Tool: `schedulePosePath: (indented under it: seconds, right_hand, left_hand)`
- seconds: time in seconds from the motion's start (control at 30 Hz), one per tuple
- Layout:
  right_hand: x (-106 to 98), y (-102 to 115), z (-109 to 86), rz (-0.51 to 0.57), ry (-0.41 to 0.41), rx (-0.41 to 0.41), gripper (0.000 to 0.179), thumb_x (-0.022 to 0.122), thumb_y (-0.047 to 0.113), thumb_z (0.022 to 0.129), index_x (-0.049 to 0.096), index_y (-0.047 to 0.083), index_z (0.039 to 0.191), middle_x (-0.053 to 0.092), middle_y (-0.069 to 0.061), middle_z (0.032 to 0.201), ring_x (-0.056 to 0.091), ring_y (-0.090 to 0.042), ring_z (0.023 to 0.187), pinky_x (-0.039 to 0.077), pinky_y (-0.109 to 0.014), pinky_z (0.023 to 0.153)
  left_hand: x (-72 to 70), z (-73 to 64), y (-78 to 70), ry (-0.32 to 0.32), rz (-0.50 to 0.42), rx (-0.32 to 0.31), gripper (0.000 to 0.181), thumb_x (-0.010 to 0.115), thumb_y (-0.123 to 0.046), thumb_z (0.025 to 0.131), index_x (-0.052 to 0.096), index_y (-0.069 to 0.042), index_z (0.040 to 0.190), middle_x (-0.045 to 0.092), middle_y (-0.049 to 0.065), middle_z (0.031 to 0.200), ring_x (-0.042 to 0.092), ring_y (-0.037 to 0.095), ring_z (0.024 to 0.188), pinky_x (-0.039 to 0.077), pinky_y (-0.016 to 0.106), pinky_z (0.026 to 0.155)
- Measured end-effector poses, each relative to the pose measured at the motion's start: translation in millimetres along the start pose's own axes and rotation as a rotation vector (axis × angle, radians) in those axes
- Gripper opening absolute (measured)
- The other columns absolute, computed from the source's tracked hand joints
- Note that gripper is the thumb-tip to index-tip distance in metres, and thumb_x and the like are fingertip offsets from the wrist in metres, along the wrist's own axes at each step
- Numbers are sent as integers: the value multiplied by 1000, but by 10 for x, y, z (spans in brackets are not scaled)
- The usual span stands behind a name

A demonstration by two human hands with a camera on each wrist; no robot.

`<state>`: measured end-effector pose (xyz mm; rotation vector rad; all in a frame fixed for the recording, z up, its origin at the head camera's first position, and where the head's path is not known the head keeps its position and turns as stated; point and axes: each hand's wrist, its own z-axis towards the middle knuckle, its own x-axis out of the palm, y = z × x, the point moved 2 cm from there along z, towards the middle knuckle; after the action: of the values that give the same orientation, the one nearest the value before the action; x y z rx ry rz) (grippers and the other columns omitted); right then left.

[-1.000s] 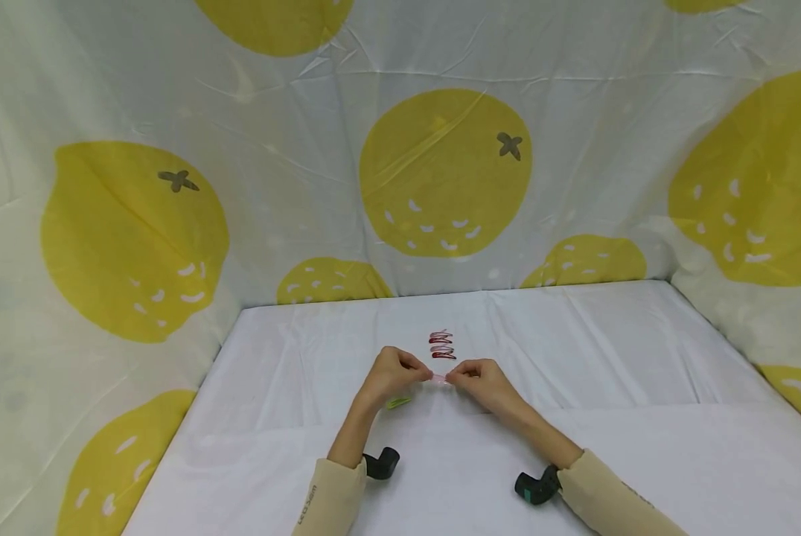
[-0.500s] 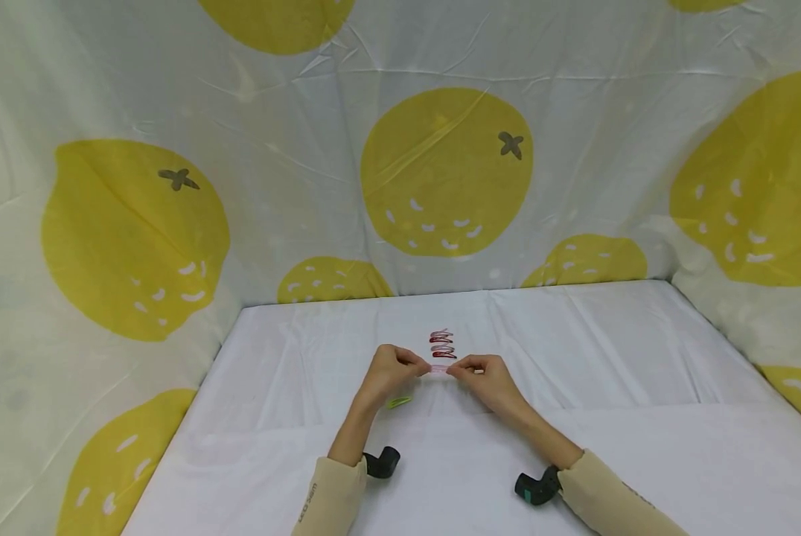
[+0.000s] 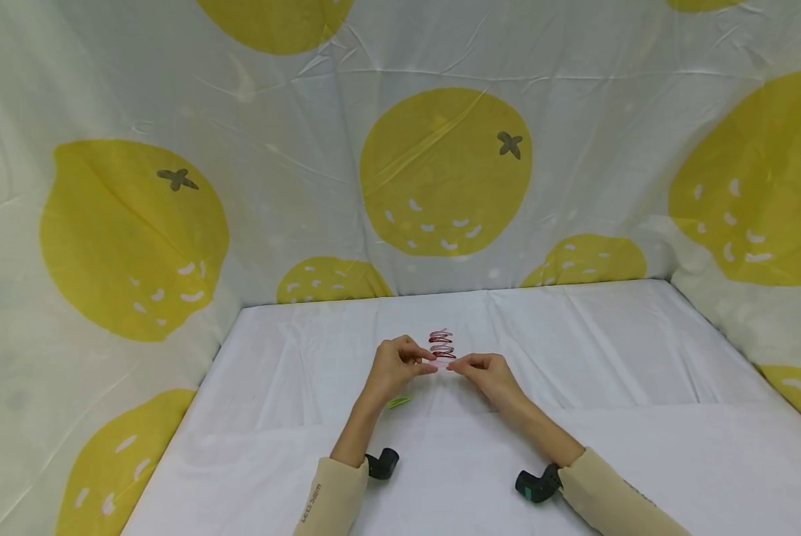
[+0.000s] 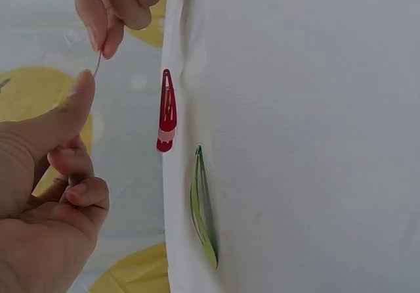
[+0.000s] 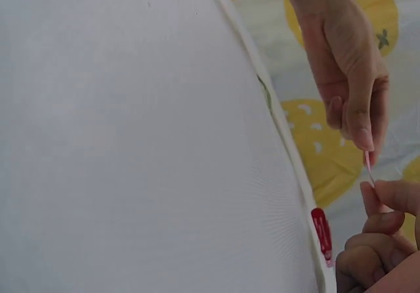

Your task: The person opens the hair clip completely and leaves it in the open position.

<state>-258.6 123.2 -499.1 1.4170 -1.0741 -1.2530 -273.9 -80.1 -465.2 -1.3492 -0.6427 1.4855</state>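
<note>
Between my two hands a thin pink hair clip point(image 3: 443, 365) is held above the table, seen edge-on as a slim line in both wrist views. My left hand point(image 3: 390, 368) pinches one end, with its thumb extended and other fingers curled in the left wrist view. The opposite end sits between the thumb and finger of my right hand point(image 3: 494, 378). Just beyond the hands, red and pink snap hair clips point(image 3: 442, 350) lie in a column; one red clip point(image 4: 167, 112) shows a pink band. A green hair clip point(image 4: 202, 207) lies nearer, beside my left wrist.
A white cloth point(image 3: 615, 439) covers the table, with a few creases. Behind it and at the sides hangs a curtain point(image 3: 293, 186) printed with yellow lemons. Black camera mounts point(image 3: 537, 485) stick out from both wrists near the beige sleeves point(image 3: 333, 495).
Both hands have moved slightly away from me with the pink clip, closer to the red ones. My left index finger has lifted and its grip has shifted. The green clip stays put.
</note>
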Motion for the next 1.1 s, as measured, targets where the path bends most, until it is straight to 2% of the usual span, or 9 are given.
schedulePosePath:
  seconds: [0.1,0.2,0.4,0.53,0.63,0.83,0.97,1.1]
  right_hand:
    - [-15,2,11,-38,-19,-71,25,76,26,95,81,4,106,79,-5,105,61,-9,97,47,-21,83]
    - [-37,-1,24,-56,-48,-150,23,80,29,92,83,10,104,80,-6,105,64,-7,98,50,-20,83]
    - [-52,10,31,-47,-55,-277,13,81,25,91,84,13,93,80,-9,95,65,-6,85,52,-20,74]
    - [-50,12,20,-48,-51,-350,11,80,22,92,83,12,91,78,-11,90,63,-5,77,50,-19,69]
    - [-50,18,6,-45,-64,-430,7,81,17,90,83,10,91,73,-10,78,55,-4,68,45,-17,61]
    - [-36,75,-41,-41,-127,-608,4,84,1,84,83,4,86,56,-8,59,41,-2,56,33,-19,50]
    - [-4,145,-92,-51,-172,-664,9,82,-11,79,81,-3,81,50,-9,54,37,-1,54,29,-19,48]
    - [20,198,-135,-73,-197,-675,11,80,-17,76,79,-6,76,47,-9,52,35,-1,54,28,-18,48]
  left_hand:
    - [1,3,6,-5,-2,6,10,90,-4,77,82,-1,83,66,15,77,49,7,66,37,17,59]
    - [1,3,9,-4,-6,6,9,89,-5,79,82,-1,83,68,15,78,49,7,67,39,17,58]
    - [-5,1,12,-13,-7,6,7,84,-7,84,81,-2,82,71,12,81,50,7,68,40,18,59]
    - [2,-3,4,-16,-12,17,7,84,-7,84,81,-2,81,71,12,81,50,6,67,40,17,59]
    - [2,-10,-9,-27,-12,51,7,85,-7,83,81,-3,80,69,11,80,49,7,67,39,17,59]
    - [2,-17,-23,-64,20,175,10,88,-7,80,80,-4,74,65,7,74,46,7,65,37,18,58]
    - [31,-16,-31,-77,76,236,13,88,-6,80,79,-4,71,63,5,71,44,5,63,36,18,57]
    - [68,-26,-50,-91,109,258,14,87,-1,79,78,-2,70,62,5,68,42,4,61,35,18,55]
